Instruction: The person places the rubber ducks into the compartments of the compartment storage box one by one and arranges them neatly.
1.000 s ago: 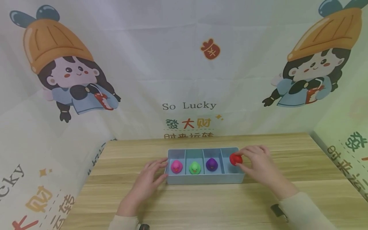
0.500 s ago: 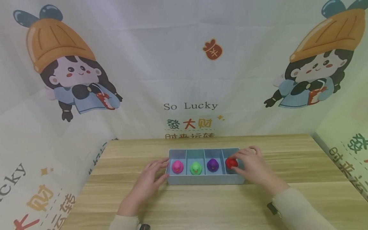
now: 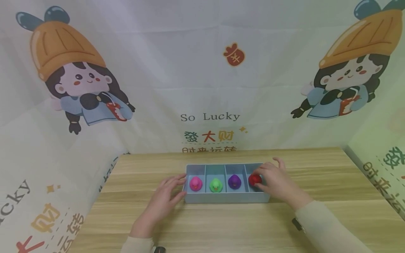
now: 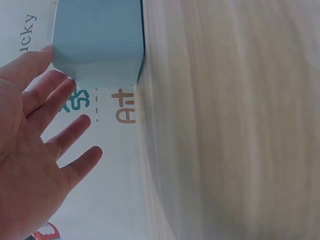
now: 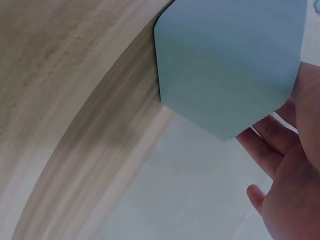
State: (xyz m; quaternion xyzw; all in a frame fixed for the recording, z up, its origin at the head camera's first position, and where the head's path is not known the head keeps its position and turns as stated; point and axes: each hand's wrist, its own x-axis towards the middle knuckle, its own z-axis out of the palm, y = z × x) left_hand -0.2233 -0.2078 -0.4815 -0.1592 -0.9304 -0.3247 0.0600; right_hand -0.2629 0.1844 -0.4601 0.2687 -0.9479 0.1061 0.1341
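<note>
A light blue box (image 3: 226,198) with several compartments stands on the table. Rubber ducks sit in it from left to right: pink (image 3: 195,183), green (image 3: 216,185) and purple (image 3: 235,181). In the rightmost compartment is a red rubber duck (image 3: 254,180), partly covered by my right hand (image 3: 280,181), whose thumb and fingers pinch it. My left hand (image 3: 166,194) touches the box's left end with its fingers loosely spread, as the left wrist view also shows by the box wall (image 4: 97,37). In the right wrist view the box wall (image 5: 215,75) hides the duck.
The wood-grain table (image 3: 227,228) extends on all sides of the box. Behind it and at both sides hangs a white printed cloth (image 3: 265,88) with cartoon figures and lettering. A dark device (image 3: 296,224) is at the right wrist.
My right hand has moved left and lowered the red duck from the box's right end into the rightmost compartment. The left hand has stayed at the left end.
</note>
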